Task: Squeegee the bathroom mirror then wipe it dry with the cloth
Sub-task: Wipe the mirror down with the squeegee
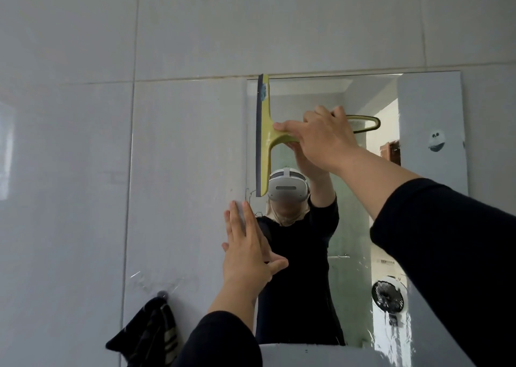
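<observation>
A frameless mirror (360, 227) hangs on the grey tiled wall. My right hand (324, 140) grips the handle of a yellow-green squeegee (265, 132). Its dark rubber blade stands vertical against the glass at the mirror's upper left edge. My left hand (247, 248) is open, fingers together, flat against the mirror's left edge lower down. A black cloth (150, 336) with pale stripes hangs from a round wall hook at lower left, apart from both hands. The mirror reflects a person in black wearing a headset.
Grey glossy wall tiles (181, 171) surround the mirror. A small round sticker (436, 140) sits on the mirror's upper right part. Streaks of water show at the mirror's lower right, where a black fan (386, 297) is reflected. A pale ledge (307, 352) runs below.
</observation>
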Demonstrator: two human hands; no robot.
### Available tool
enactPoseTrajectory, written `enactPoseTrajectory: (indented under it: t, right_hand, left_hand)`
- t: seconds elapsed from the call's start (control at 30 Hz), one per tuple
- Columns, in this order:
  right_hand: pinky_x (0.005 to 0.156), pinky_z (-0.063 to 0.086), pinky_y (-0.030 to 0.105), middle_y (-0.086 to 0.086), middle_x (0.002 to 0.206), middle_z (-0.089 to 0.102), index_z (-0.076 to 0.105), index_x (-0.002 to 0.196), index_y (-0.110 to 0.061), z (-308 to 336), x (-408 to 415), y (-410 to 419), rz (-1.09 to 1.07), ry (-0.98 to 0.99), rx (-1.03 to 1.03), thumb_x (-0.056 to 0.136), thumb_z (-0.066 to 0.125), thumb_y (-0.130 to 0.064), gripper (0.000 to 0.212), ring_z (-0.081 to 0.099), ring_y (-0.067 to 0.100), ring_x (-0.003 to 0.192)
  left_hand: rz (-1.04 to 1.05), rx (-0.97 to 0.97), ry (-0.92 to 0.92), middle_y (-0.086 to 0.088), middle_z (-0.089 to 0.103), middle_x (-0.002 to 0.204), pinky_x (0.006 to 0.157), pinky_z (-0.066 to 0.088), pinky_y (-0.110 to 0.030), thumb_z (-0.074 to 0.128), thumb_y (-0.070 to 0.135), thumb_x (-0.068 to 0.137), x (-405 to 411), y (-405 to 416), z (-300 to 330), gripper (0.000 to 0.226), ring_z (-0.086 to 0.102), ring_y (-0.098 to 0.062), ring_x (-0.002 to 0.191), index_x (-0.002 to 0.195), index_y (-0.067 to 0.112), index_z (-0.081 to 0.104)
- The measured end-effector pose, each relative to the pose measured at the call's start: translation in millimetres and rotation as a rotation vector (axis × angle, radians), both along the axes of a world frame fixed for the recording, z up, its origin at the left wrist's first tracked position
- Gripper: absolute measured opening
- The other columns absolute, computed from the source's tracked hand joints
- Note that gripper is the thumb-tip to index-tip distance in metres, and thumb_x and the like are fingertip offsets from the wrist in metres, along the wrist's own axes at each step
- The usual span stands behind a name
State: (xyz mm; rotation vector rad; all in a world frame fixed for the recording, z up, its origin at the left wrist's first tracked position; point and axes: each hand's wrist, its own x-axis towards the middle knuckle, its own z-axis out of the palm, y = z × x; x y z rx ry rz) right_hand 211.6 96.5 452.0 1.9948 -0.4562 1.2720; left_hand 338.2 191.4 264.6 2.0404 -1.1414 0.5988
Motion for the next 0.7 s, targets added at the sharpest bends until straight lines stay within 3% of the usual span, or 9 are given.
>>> enactPoseTrajectory:
  t: [0.4,0.5,0.6,0.7]
  right_hand:
    - [0.080,0.028,0.041,-0.001,0.083,0.053,0.044,0.128,-0.051,-1.3,-57.1,-22.8,-0.097,0.008,0.089,0.098,0.025,-0.043,0.036,0.044,0.023,0.090]
    - [0.082,0.029,0.042,0.000,0.089,0.058,0.044,0.127,-0.049,-3.6,-62.9,-24.1,-0.109,0.019,0.110,0.097,0.025,-0.043,0.036,0.047,0.025,0.094]
    - [0.081,0.029,0.042,0.003,0.096,0.061,0.043,0.126,-0.048,-0.8,-60.7,-22.0,-0.122,0.052,0.119,0.097,0.029,-0.040,0.033,0.049,0.027,0.097]
    - [0.076,0.026,0.039,0.006,0.099,0.060,0.044,0.126,-0.045,1.7,-60.2,-22.2,-0.128,0.092,0.096,0.095,0.033,-0.037,0.034,0.053,0.029,0.096]
  left_hand:
    - [-0.019,-0.079,-0.002,0.016,-0.041,0.143,0.113,0.022,-0.053,0.078,0.058,0.062,4.0,-2.0,-3.8,0.140,-0.029,-0.018,0.141,0.135,0.034,-0.039]
    - [0.021,-0.065,-0.006,0.009,-0.038,0.147,0.113,0.021,-0.057,0.073,0.057,0.066,-1.8,-1.5,-5.1,0.134,-0.026,-0.021,0.142,0.138,0.027,-0.035]
    - [0.106,-0.079,-0.158,-0.002,-0.034,0.151,0.114,0.007,-0.061,0.056,0.059,0.074,-25.2,-7.7,-8.2,0.115,-0.023,-0.025,0.143,0.143,0.019,-0.027]
    - [0.073,-0.063,-0.241,-0.009,-0.034,0.153,0.112,-0.010,-0.057,0.055,0.066,0.073,-59.9,-28.1,-7.0,0.116,-0.032,-0.025,0.139,0.147,0.018,-0.021]
